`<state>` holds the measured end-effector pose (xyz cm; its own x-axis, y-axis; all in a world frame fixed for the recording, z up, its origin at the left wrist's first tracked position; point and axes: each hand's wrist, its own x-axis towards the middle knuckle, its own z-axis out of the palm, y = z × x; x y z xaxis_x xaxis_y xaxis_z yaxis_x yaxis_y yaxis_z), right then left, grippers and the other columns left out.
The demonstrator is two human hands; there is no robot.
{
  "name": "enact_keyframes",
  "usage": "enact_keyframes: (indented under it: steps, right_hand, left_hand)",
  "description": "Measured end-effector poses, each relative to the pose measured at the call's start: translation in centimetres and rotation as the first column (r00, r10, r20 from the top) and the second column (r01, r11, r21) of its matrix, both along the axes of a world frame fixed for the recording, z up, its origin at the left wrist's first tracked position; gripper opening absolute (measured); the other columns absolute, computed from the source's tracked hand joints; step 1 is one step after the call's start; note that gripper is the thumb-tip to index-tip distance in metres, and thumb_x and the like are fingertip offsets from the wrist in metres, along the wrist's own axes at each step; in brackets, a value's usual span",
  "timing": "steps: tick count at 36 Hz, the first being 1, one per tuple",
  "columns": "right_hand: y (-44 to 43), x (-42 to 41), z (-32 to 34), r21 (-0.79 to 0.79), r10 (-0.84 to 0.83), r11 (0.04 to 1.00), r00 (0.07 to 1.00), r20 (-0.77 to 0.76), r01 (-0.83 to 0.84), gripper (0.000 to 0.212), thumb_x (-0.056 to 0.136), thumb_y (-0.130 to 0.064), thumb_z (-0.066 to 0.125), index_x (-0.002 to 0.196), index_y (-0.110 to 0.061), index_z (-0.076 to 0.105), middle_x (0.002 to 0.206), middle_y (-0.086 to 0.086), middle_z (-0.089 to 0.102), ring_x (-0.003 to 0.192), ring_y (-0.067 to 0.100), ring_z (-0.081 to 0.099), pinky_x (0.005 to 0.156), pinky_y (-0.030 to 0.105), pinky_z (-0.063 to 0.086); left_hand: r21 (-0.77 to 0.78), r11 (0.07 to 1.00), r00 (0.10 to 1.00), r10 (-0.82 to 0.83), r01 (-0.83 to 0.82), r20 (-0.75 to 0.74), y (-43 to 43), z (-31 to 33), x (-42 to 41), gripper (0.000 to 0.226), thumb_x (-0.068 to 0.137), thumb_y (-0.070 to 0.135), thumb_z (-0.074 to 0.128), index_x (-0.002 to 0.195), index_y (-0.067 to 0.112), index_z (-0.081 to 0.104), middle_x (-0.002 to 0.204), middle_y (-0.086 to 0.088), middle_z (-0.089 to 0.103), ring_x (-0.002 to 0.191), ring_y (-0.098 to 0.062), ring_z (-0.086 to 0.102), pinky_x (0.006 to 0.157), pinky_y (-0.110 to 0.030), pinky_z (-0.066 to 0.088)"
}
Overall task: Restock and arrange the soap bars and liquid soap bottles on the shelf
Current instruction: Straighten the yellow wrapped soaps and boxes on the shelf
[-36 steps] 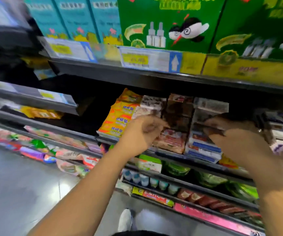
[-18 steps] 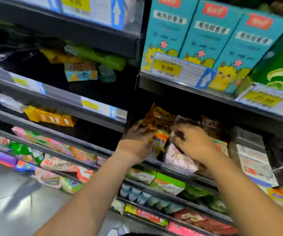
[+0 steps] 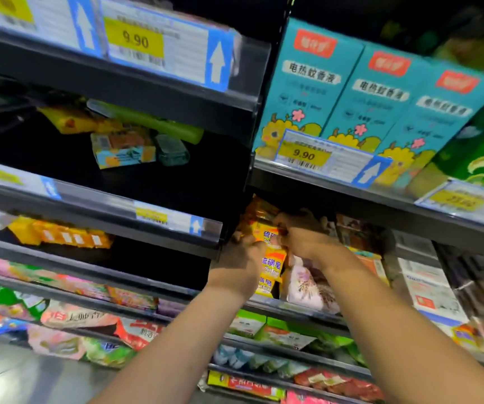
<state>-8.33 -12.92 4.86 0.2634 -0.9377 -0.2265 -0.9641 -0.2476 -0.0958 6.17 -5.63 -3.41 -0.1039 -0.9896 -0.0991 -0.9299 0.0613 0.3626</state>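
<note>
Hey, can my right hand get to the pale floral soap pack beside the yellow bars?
Probably yes. The pale floral soap pack sits uncovered at the shelf front, just below the right hand; that hand pinches the yellow bars, so it must let go first.

Yellow wrapped soap bars (image 3: 270,265) are sitting stacked at the shelf (image 3: 299,312)'s left end, left hand (image 3: 239,265) and right hand (image 3: 305,240) gripping them; a pale floral soap pack (image 3: 308,288) is lying just beside.
</note>
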Motion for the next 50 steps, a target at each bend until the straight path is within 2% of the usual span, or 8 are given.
enact_keyframes:
  steps: [8,14,19,25,27,31,41,50]
  right_hand:
    - [-0.5,0.9,0.8,0.097,0.017,0.995,1.000,-0.020,-0.015,0.041,0.094,-0.024,0.066,0.134,-0.024,0.055,0.137,0.004,0.053,0.130,0.027,0.046,0.080,0.025,0.015]
    - [0.3,0.6,1.3,0.079,-0.009,0.997,0.987,0.162,-0.004,0.039,0.093,-0.025,0.065,0.130,-0.029,0.055,0.123,-0.001,0.059,0.107,0.018,0.054,0.069,0.023,0.025]
    - [1.3,-0.3,1.0,0.121,-0.167,0.984,0.889,0.427,0.127,0.036,0.095,-0.040,0.062,0.130,-0.032,0.058,0.125,-0.005,0.064,0.108,0.015,0.061,0.079,0.021,0.041]
    - [2.7,-4.1,0.9,0.126,-0.360,0.930,0.781,0.510,0.347,0.037,0.095,-0.045,0.061,0.068,-0.021,0.053,0.077,0.008,0.063,0.075,0.026,0.062,0.073,0.031,0.051]
    - [3.2,-5.6,0.2,0.085,-0.405,0.890,0.692,0.597,0.448,0.033,0.088,-0.044,0.070,0.071,-0.021,0.054,0.080,0.012,0.065,0.079,0.031,0.066,0.079,0.040,0.057]
    - [5.5,-8.6,0.6,-0.112,-0.258,0.898,0.714,0.651,0.426,0.015,0.091,-0.034,0.071,0.096,-0.021,0.065,0.074,-0.005,0.060,0.066,0.002,0.053,0.056,0.005,0.038]
    - [8.8,-16.6,2.2,-0.194,-0.186,0.874,0.675,0.714,0.445,0.015,0.086,-0.033,0.076,0.096,-0.034,0.065,0.068,-0.006,0.066,0.058,0.005,0.062,0.067,0.030,0.048]
    - [12.6,-29.6,1.2,-0.354,-0.289,0.733,0.736,0.612,0.581,0.036,0.080,-0.055,0.068,0.101,-0.026,0.066,0.082,-0.002,0.069,0.078,0.025,0.065,0.072,0.047,0.054]
  left_hand:
    - [-0.146,0.989,0.997,0.008,-0.019,-0.075,0.5,2.5,0.0,0.029,0.097,0.019,0.056,0.125,0.018,0.047,0.126,-0.003,0.048,0.106,-0.028,0.051,0.071,-0.033,0.028]
    - [-0.051,0.998,0.985,0.018,-0.027,-0.172,0.7,2.4,0.4,0.050,0.099,0.037,0.057,0.141,0.021,0.036,0.139,-0.001,0.034,0.124,-0.030,0.042,0.096,-0.042,0.041]
    - [-0.012,0.999,0.972,0.027,-0.031,-0.235,-0.4,2.9,0.6,0.043,0.102,0.019,0.049,0.145,0.021,0.043,0.149,-0.002,0.036,0.135,-0.021,0.034,0.104,-0.019,0.024]
    - [-0.014,0.997,0.971,0.076,-0.081,-0.228,0.3,2.4,0.7,0.051,0.103,0.036,0.049,0.151,0.034,0.032,0.161,-0.002,0.019,0.144,-0.027,0.027,0.113,-0.040,0.034]
    - [-0.037,0.983,0.930,0.158,-0.180,-0.331,1.0,2.0,0.6,0.054,0.101,0.044,0.048,0.151,0.028,0.035,0.162,-0.006,0.021,0.149,-0.023,0.020,0.115,-0.039,0.027]
    - [-0.141,0.948,0.871,0.195,-0.286,-0.451,2.2,2.4,-0.7,0.059,0.096,0.042,0.057,0.146,0.013,0.046,0.155,-0.015,0.037,0.148,-0.026,0.024,0.117,-0.027,0.019]
    - [-0.447,0.869,0.894,-0.012,-0.213,-0.448,1.0,7.5,-6.7,0.059,0.094,0.057,0.051,0.116,0.004,0.065,0.110,-0.019,0.066,0.100,-0.040,0.064,0.078,-0.042,0.054]
    - [-0.542,0.840,0.933,-0.208,0.015,-0.295,0.0,9.1,-18.4,0.055,0.090,0.057,0.043,0.127,0.022,0.064,0.127,-0.008,0.065,0.122,-0.032,0.052,0.104,-0.042,0.042]
